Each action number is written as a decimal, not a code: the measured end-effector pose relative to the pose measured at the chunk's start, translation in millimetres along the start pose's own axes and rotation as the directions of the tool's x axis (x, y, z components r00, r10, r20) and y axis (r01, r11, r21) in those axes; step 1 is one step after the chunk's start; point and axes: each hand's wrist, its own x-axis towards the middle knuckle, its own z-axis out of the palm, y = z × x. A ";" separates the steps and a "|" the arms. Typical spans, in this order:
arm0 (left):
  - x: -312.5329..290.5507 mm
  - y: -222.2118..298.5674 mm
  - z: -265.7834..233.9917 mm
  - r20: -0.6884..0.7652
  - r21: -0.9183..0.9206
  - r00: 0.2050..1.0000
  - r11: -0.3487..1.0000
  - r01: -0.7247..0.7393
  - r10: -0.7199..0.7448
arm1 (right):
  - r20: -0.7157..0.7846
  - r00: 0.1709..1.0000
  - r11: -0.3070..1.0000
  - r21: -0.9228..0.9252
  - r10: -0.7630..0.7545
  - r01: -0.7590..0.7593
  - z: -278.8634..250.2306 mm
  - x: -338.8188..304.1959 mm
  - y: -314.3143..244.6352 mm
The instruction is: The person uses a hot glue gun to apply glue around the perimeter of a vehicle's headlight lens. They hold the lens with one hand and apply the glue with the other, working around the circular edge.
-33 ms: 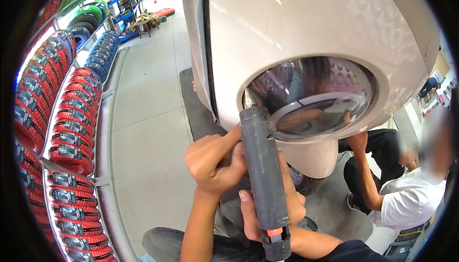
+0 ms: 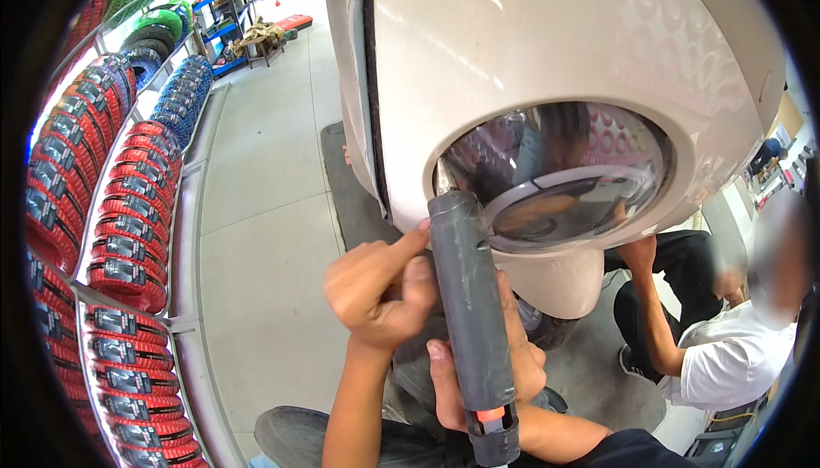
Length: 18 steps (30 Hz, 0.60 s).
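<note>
A long black tube-shaped tool (image 2: pixel 471 306) leans up from my lap, its front end at the lower left corner of the headlamp (image 2: pixel 581 139). My right hand (image 2: pixel 528 361) is wrapped round the lower part of the tube, thumb on its left side. An orange-red piece shows in a slot near its lower end. My left hand (image 2: pixel 369 293) is beside the tube's front end, index finger stretched to it and thumb apart, other fingers curled. The tube hides what that fingertip touches. The headlamp sits in a glossy cream car body panel (image 2: pixel 478 32).
At the right a co-worker in a white shirt (image 2: pixel 717 365) crouches, one hand (image 2: pixel 636 254) under the panel's lower edge. Racks of red-wrapped tyres (image 2: pixel 128 237) line the left side. A blue shelf unit (image 2: pixel 224 28) and a red flat object (image 2: pixel 295 22) stand farther back.
My left hand has shifted slightly left and down, away from the tube. The tube and my right hand have hardly moved.
</note>
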 end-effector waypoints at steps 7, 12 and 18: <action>5.2 1.1 -12.3 -0.153 -0.054 0.980 0.992 0.118 -0.125 | 0.060 0.998 0.997 -0.076 0.030 -0.025 -4.6 -0.8 1.7; 6.8 3.6 -11.8 -0.148 -0.069 0.982 0.992 0.106 -0.115 | 0.064 0.981 0.982 -0.056 0.186 -0.182 -7.4 1.9 -14.9; 7.3 4.8 -14.5 -0.134 -0.063 0.983 0.991 0.116 -0.123 | 0.061 0.997 0.997 -0.067 0.053 -0.048 -6.5 3.4 -2.9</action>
